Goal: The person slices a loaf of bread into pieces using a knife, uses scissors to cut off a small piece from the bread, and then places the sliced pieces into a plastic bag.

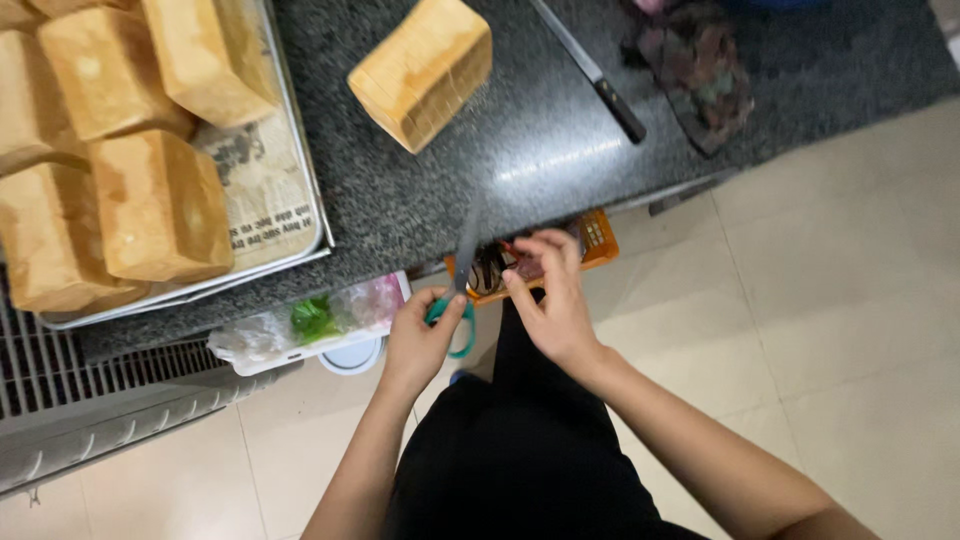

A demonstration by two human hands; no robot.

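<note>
Scissors (462, 285) with green handle loops and a long grey blade sit at the edge of the dark speckled surface (560, 130), at about six o'clock from the lone bread loaf (422, 70). We record the left hand (420, 340) clenched around the green loops, blade pointing up toward twelve o'clock over the surface edge. We cannot tell whether the blades are parted; motion blur hides them.

The right hand (553, 300) lies just beside the scissors at three o'clock. Its fingers (540, 250) are curled over an orange basket (590, 240) below the surface edge, apparently pinching a small dark item there. Whether that item is truly gripped, we cannot tell.

Further findings: a metal tray (300, 200) lined with printed paper at ten o'clock carries several golden bread loaves (150, 200). A long knife (600, 85) with a black handle lies at one o'clock, with a dark patterned cloth (700, 70) just beyond it. A clear plastic bag (310, 320) with green contents hangs below the tray, at nine o'clock from the left hand.

Our judgement on handling: the scissors are best kept with the point directed away from the right hand's fingers, which are close to the blade line. We would advise a firm grip through both loops, the small item held steady and well out from the basket rim, and the cut made in clear sight rather than low against the body.
</note>
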